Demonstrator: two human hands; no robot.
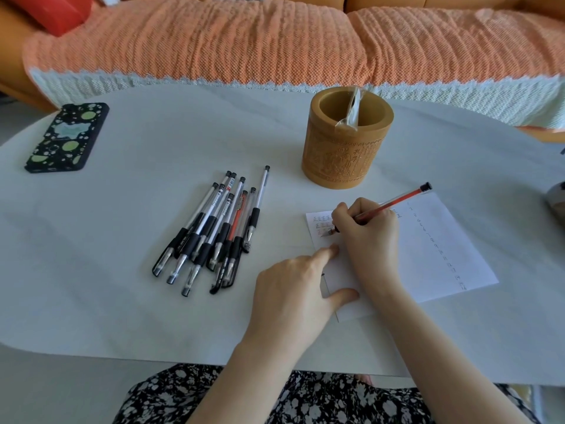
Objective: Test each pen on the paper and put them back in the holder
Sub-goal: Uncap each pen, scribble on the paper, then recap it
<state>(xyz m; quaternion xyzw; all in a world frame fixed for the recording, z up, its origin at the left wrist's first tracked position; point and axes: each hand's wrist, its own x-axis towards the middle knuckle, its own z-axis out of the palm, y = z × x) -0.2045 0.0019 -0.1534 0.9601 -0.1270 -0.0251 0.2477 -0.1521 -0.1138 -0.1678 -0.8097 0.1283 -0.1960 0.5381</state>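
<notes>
Red pen (394, 203) is pinched in the right grip (367, 231), fingers curled round the lower barrel, tip set on the upper left corner of the paper (443, 240). Paper is pressed flat by the left grip (293, 283), fingers straight and holding nothing, forefinger and thumb laid on the sheet's left edge. Short rows of reddish marks are seen by the tip, and a column of small dark marks runs down the right side of the sheet.

Progress is judged early to middle: one pen is under test, and a pile of pens (214, 228), mostly black with one red barrel among them, is left lying on the table (122, 301) just left of the left grip. No pen is seen in the holder (347, 145); only a clear plastic wrapper (351, 108) is leaning inside it. Which pens in the pile were tested cannot be told. All returns are judged still to be done.

Room: holder is stood just beyond the paper, upright, mouth open, with bare table between. Pile and holder are kept apart by a bare strip. Near table edge is crossed by both forearms. Phone (67, 137) is laid far left near the rim, well apart. A grey object (556, 200) is cut off at the right, near the sheet's far corner
</notes>
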